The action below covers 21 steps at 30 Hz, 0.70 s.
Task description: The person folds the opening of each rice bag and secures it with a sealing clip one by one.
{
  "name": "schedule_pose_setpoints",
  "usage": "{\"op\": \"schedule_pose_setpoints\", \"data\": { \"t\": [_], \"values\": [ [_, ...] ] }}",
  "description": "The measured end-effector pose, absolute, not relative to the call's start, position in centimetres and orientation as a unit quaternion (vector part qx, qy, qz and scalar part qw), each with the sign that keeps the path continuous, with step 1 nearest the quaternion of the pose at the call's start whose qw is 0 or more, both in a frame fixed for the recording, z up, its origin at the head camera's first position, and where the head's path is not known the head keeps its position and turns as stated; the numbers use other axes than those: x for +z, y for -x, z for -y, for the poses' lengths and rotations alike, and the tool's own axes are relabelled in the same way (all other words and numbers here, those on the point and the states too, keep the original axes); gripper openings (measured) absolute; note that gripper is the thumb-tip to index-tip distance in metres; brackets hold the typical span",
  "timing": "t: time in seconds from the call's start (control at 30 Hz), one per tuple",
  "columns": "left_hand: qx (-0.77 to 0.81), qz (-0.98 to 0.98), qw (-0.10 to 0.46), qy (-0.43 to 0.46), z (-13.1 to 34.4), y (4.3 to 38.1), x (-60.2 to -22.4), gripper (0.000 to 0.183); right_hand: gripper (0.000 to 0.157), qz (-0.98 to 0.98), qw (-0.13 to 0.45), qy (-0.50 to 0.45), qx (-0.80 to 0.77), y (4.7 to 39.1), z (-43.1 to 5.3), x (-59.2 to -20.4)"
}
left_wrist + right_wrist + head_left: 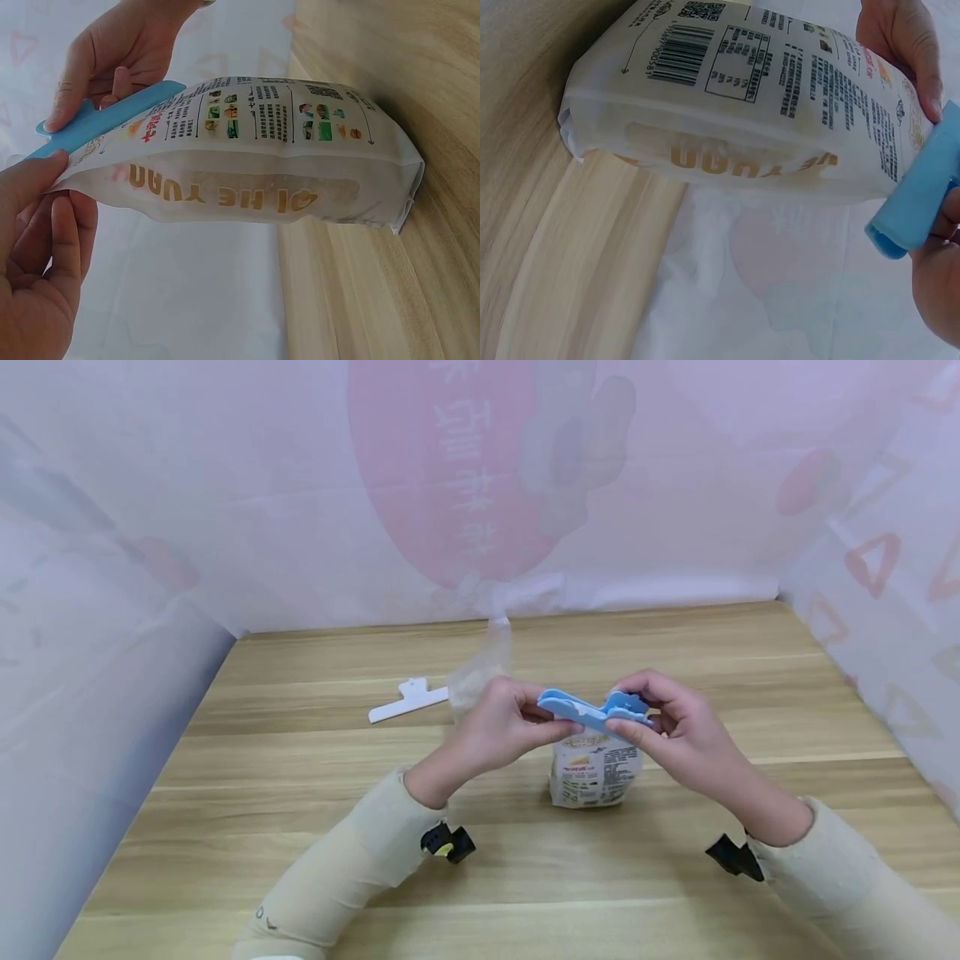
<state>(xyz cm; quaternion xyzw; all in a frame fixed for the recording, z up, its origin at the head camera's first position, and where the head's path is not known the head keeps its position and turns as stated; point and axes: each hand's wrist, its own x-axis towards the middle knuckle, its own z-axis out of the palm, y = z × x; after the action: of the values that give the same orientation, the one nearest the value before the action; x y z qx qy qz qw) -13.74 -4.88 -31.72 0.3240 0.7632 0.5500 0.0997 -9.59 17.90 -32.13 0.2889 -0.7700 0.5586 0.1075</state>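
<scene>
A printed white food bag [596, 777] stands upright on the wooden table between both hands, its lower end resting on the boards. Across its top edge lies a light blue bag clip [588, 714]. My right hand [686, 727] pinches the clip's handle between thumb and fingers. On the other side, my left hand [498, 722] pinches the bag's top corner, its thumb right at the clip's end. In the left wrist view the blue clip [112, 116] spans the bag's mouth, and the bag's side [247, 191] bulges below it.
Left of the hands a white clip [408, 700] lies on the table [300, 793]. A clear plastic bag [478, 672] stands behind the left hand, partly hidden by it. Printed white sheeting [300, 527] encloses the back and sides.
</scene>
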Motion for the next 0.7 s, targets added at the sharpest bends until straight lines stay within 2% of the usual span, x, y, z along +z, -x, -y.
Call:
{"op": "schedule_pose_setpoints", "data": {
  "t": [0.27,0.57,0.7],
  "values": [
    [0.546,-0.765,0.092,-0.329,4.7,13.7,-31.8,0.013,0.026,0.772,0.102,-0.297,0.553,9.7,-18.4,-32.1],
    [0.532,-0.779,0.082,-0.32,4.8,13.6,-32.1,0.013,0.033,0.809,0.122,-0.291,0.496,9.7,-19.1,-32.4],
    [0.499,-0.797,0.087,-0.33,4.9,13.4,-32.2,0.018,0.036,0.834,0.121,-0.277,0.461,9.5,-19.8,-32.7]
  ]
}}
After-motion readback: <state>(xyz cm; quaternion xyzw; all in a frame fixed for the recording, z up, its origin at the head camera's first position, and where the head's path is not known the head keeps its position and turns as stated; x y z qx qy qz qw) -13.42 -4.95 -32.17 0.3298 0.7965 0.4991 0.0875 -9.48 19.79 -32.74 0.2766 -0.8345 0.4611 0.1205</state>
